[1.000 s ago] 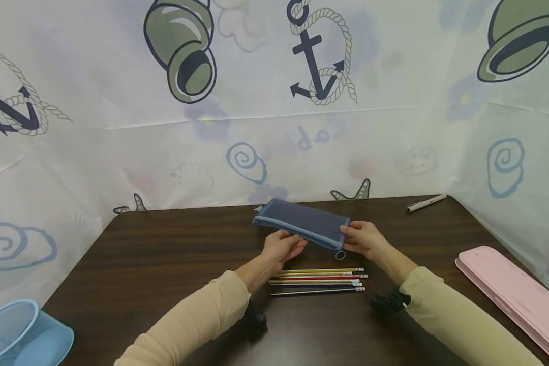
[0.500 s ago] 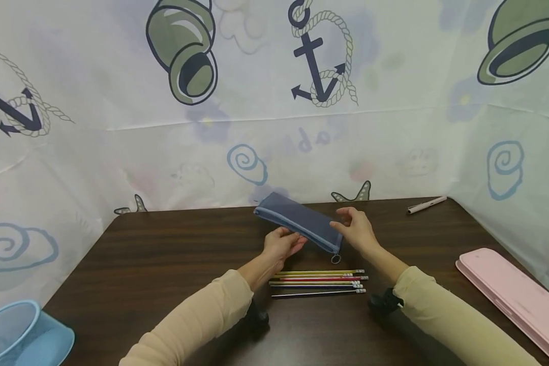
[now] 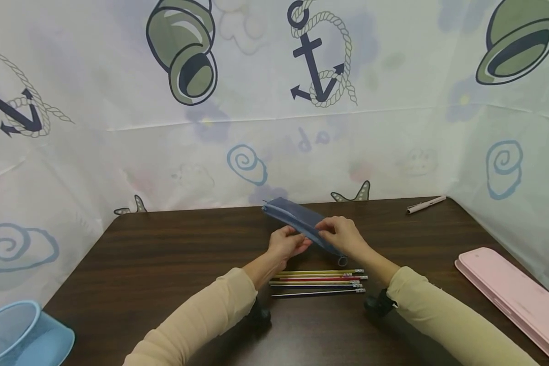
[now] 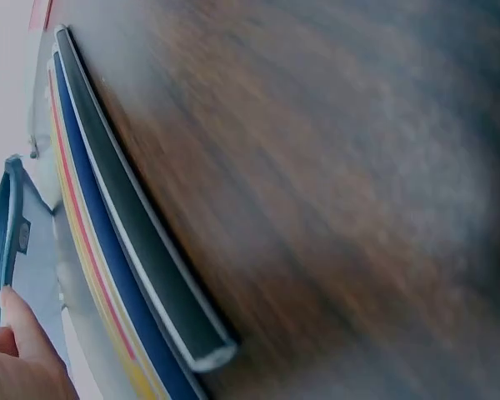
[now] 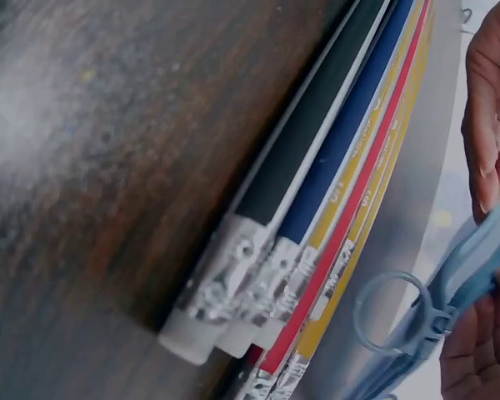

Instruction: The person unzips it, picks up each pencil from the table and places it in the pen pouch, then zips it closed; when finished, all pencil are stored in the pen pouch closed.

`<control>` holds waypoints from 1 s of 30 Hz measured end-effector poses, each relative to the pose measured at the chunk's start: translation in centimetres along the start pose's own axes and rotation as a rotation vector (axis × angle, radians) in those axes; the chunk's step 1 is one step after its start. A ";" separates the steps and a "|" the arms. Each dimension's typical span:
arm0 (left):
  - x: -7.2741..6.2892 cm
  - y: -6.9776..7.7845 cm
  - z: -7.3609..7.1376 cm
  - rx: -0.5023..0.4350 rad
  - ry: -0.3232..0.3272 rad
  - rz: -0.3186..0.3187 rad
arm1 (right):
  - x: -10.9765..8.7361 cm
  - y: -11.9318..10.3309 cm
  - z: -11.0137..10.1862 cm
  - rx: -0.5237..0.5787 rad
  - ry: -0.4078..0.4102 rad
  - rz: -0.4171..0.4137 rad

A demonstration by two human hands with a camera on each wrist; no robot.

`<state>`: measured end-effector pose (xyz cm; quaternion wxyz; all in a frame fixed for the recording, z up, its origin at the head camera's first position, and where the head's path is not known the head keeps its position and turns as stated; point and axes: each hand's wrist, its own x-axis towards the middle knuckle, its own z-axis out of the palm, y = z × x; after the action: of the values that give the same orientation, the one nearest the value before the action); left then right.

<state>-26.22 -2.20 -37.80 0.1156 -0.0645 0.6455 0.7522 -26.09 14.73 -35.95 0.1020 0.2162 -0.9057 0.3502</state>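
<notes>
A dark blue zippered pencil case [image 3: 297, 217] is held up over the table, tilted with its ring end low. My left hand [image 3: 289, 244] pinches its near edge around the middle; in the left wrist view the left thumb [image 4: 29, 329] lies against it. My right hand [image 3: 343, 236] grips the zipper edge just right of the left hand. A round zipper-pull ring [image 5: 392, 312] hangs at the case's right end. Below the hands several pencils [image 3: 311, 278] lie side by side, erasers to the right, with a dark pencil [image 5: 304, 125] nearest me.
A long pink case [image 3: 512, 300] lies at the table's right side. A pale pen [image 3: 426, 204] rests near the back right corner. A light blue mesh holder [image 3: 50, 333] stands at the front left. Printed cloth [image 3: 274, 152] hangs behind the table.
My right hand has let go of the case's right end, moved left and taken hold of the zipper edge near the left hand. The case has tilted and turned narrower to view.
</notes>
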 end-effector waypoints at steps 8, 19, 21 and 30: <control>0.2 -0.2 -1.4 0.120 -0.029 -0.052 | 0.3 0.5 -0.8 -0.032 0.222 0.032; -0.6 0.4 -3.2 0.567 -0.267 -0.003 | 0.2 0.7 -0.8 -0.003 0.207 0.056; -1.1 0.6 -3.5 0.754 -0.355 0.077 | 0.1 0.8 -0.9 -0.011 0.206 0.064; -2.1 1.1 -3.4 1.214 -0.555 0.336 | -0.3 1.3 -0.9 -0.018 0.196 0.089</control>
<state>-24.63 -5.88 -36.71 0.1741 0.3077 0.9003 0.2539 -26.40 16.25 -36.16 0.1763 0.1396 -0.9031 0.3658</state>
